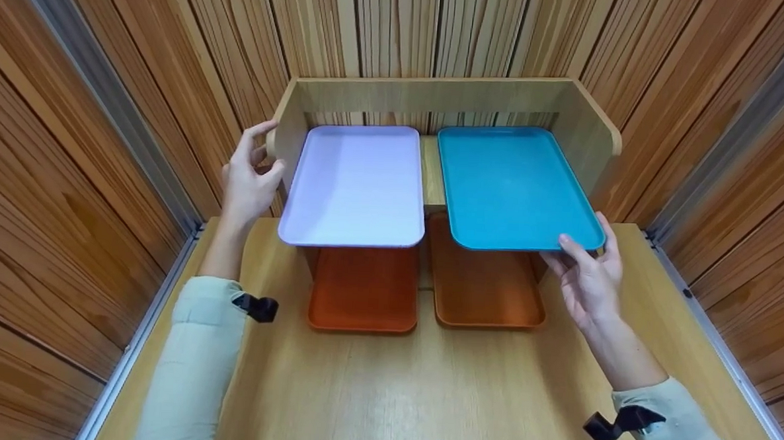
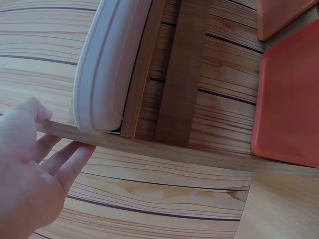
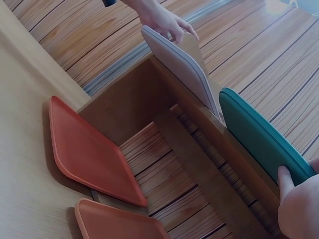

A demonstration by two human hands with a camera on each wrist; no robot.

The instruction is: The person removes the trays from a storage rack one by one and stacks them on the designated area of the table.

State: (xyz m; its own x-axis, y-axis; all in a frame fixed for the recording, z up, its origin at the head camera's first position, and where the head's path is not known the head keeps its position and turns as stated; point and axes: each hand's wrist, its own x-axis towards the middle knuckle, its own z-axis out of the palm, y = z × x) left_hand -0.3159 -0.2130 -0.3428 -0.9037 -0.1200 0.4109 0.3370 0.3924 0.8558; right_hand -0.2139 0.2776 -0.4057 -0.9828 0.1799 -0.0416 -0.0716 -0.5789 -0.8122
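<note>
One hand, the right hand [image 1: 589, 281], pinches the teal tray [image 1: 519, 189] at the upper right of the wooden shelf [image 1: 437, 95]; the left hand [image 1: 248, 184] apparently grips the shelf's left side panel [image 1: 288, 126]. Upper left lies the lavender tray [image 1: 357, 185]; below, two orange trays [image 1: 366, 291].

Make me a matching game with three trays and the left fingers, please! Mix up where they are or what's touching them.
1. lilac tray
2. blue tray
3. redder lower tray
4. left fingers

A. touching the edge of a wooden side panel
B. upper level, on the left
C. lower level, on the left
D. held at one corner by the right fingers

Pairs: 1-B, 2-D, 3-C, 4-A.
</note>
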